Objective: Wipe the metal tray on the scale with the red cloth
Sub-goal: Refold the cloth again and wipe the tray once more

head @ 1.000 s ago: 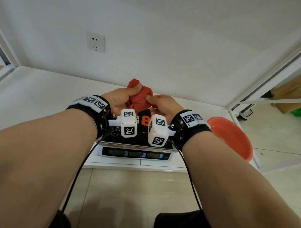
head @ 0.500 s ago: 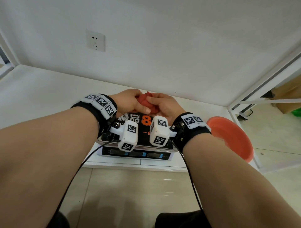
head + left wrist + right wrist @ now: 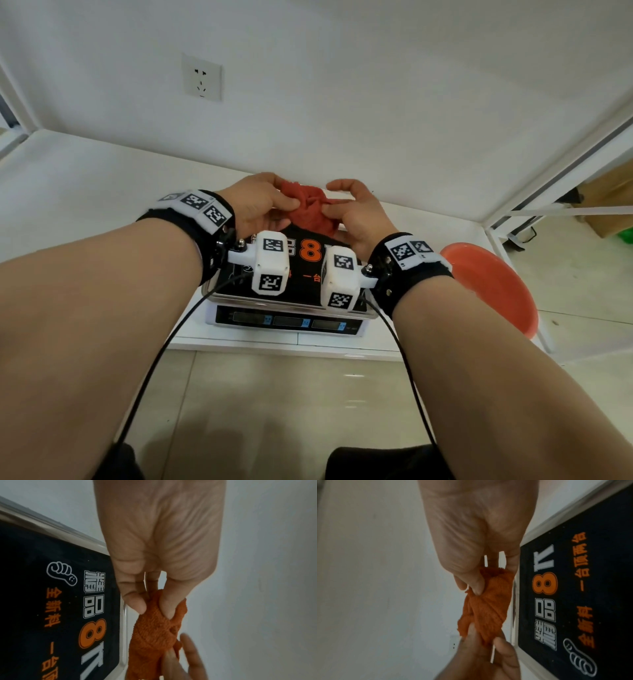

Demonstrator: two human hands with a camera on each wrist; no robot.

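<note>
A wall socket is seen at upper left on the white wall, above a white table that runs across the scene. At the table's near edge a scale is placed, its dark display strip turned toward the camera. The metal tray is carried on top of the scale, and most of its surface is covered by a black printed sheet marked with a large orange 8; only the tray's bright rim is shown around it.

The left hand is held over the far side of the tray, wrist strapped with a marker-covered band. In the left wrist view its thumb and fingertips are seen pinched on one end of the red cloth. The cloth is bunched and stretched between the two hands, above the tray's far edge; whether its lower fold touches the tray cannot be told.

The right hand is closed on the cloth's other end, thumb pressed against a fingertip in the right wrist view, with the remaining fingers arched above.

Further right, an orange-red basin is seen beside the table's end, and white frame rails and a tiled floor are visible beyond it.
</note>
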